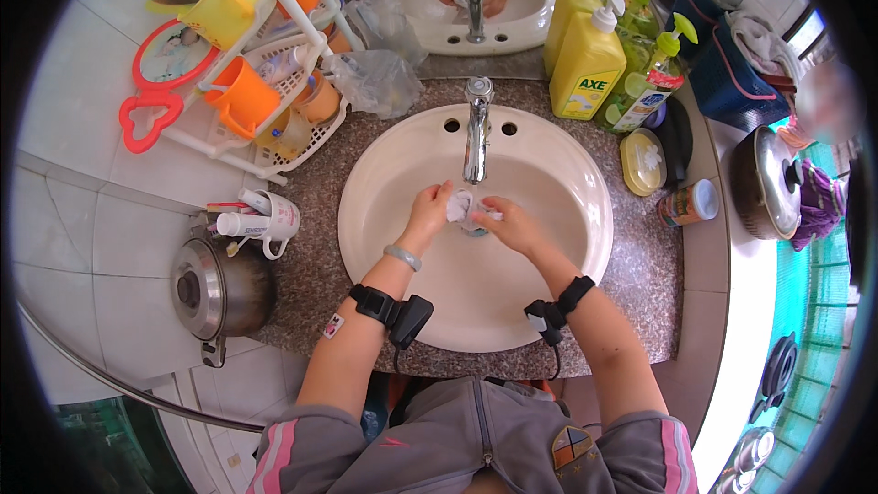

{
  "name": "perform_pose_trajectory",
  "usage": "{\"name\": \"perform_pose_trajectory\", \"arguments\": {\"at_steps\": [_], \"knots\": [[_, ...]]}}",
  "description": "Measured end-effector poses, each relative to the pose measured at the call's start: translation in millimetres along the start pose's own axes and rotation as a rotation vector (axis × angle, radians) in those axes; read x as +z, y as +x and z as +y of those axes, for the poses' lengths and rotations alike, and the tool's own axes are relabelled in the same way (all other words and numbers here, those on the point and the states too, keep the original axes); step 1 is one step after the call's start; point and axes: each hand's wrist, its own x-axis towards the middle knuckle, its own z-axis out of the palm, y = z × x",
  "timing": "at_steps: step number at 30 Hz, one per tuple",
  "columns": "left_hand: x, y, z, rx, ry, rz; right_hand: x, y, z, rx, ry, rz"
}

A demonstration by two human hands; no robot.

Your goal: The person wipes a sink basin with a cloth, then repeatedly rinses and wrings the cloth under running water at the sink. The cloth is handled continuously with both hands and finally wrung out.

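Observation:
Over the cream washbasin [439,309], just below the spout of the chrome tap [476,144], both hands are at work. My left hand [429,211] grips a small, crumpled white cloth [459,206] between thumb and fingers. Pale cloth also shows between the bent fingers of my right hand [514,223], a short way to the right. Whether the two bits belong to one piece cannot be told. Below the fingers, the basin's drain [475,230] is partly hidden. A grey bangle [402,258] circles my left wrist, and both forearms carry black straps with small devices.
Behind the basin, right, stand yellow AXE pump bottles [588,68] and a green pump bottle [638,96]. A yellow soap box [643,161] and a jar [688,203] line the right side. Left are a rack [302,165], a toothbrush mug [282,216] and a lidded pot [236,288].

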Motion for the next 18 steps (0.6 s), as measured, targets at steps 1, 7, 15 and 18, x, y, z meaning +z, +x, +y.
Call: {"name": "perform_pose_trajectory", "arguments": {"at_steps": [1, 7, 15, 18], "knots": [[1, -5, 9, 0.048, 0.089, 0.005, 3, 4, -5, 0.030, 0.032, -0.064], [-18, -12, 39, 0.291, 0.237, 0.132, 15, 30, 20, 0.143, 0.391, -0.243], [-54, -29, 39, 0.330, 0.786, -0.217, -9, 43, -22, 0.236, 0.478, -0.231], [-50, -23, 49, 0.068, 0.629, -0.260, -24, 46, -21, 0.184, 0.396, -0.191]]}}
